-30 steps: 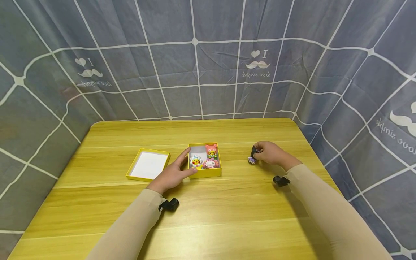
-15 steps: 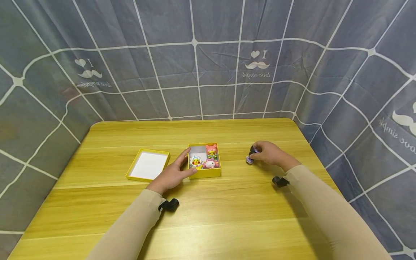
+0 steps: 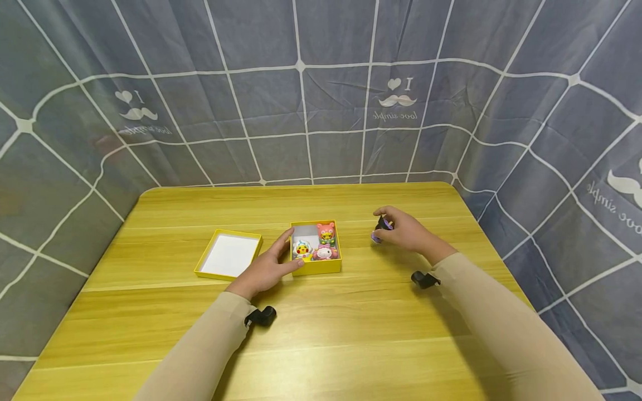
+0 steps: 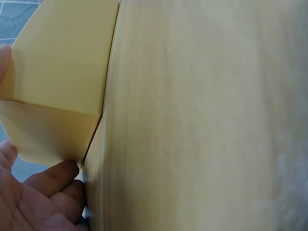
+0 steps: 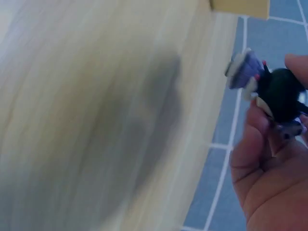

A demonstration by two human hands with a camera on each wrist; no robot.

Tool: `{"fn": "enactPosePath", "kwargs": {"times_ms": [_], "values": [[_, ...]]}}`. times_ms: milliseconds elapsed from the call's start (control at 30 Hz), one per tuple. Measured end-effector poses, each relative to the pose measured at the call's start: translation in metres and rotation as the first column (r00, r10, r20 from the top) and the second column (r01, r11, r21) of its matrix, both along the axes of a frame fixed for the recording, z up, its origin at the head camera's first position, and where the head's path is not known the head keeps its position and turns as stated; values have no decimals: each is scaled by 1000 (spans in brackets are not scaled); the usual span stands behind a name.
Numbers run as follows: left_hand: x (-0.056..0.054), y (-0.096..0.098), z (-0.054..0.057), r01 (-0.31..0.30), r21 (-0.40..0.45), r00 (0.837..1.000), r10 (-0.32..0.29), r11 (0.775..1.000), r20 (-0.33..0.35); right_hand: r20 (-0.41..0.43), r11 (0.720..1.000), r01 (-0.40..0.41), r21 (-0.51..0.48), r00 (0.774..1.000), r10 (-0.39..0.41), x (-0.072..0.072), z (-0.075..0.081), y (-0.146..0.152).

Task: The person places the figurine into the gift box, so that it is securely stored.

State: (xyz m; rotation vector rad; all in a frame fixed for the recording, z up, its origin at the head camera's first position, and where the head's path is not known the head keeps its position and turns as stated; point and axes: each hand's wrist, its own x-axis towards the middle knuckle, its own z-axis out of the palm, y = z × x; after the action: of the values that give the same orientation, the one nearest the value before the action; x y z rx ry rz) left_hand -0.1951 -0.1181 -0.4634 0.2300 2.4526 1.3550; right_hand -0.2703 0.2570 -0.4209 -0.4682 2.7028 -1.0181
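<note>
Three toys (image 3: pixel 326 233) are in the box (image 3: pixel 317 268), left hand (image 3: pixel 263 271) loosely touching it; right hand (image 3: pixel 408 231) grasps one dark toy (image 5: pixel 281 95) outside.

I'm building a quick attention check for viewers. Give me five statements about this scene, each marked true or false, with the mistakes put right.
1. The right hand holds a dark and purple figurine. True.
2. Three figurines show inside the yellow box. True.
3. The box is closed. False: its lid lies on the table, left of the box.
4. The left hand touches the box. True.
5. Both hands hold figurines. False: only the right does.
</note>
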Motion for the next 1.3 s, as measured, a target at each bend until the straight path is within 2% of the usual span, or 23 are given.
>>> {"fn": "enactPosePath", "kwargs": {"times_ms": [233, 367, 500, 733, 900, 1300], "values": [[2, 1, 3, 4, 16, 1000, -4, 1000, 1, -48, 996, -29, -84, 999, 25, 3, 15, -18], [2, 1, 3, 2, 19, 1000, -2, 1000, 3, -34, 990, -27, -136, 999, 23, 5, 22, -25], [2, 1, 3, 1, 16, 1000, -1, 1000, 5, -29, 991, -8, -137, 1000, 4, 5, 27, -29], [1, 0, 2, -3, 10, 1000, 3, 1000, 11, -15, 990, -41, -135, 999, 39, 2, 34, -33], [1, 0, 2, -3, 6, 1000, 3, 1000, 10, 7, 993, -15, -115, 1000, 16, 3, 39, -36], [1, 0, 4, 2, 2, 1000, -2, 1000, 5, -72, 985, -24, -172, 997, 12, 4, 49, -50]]}}
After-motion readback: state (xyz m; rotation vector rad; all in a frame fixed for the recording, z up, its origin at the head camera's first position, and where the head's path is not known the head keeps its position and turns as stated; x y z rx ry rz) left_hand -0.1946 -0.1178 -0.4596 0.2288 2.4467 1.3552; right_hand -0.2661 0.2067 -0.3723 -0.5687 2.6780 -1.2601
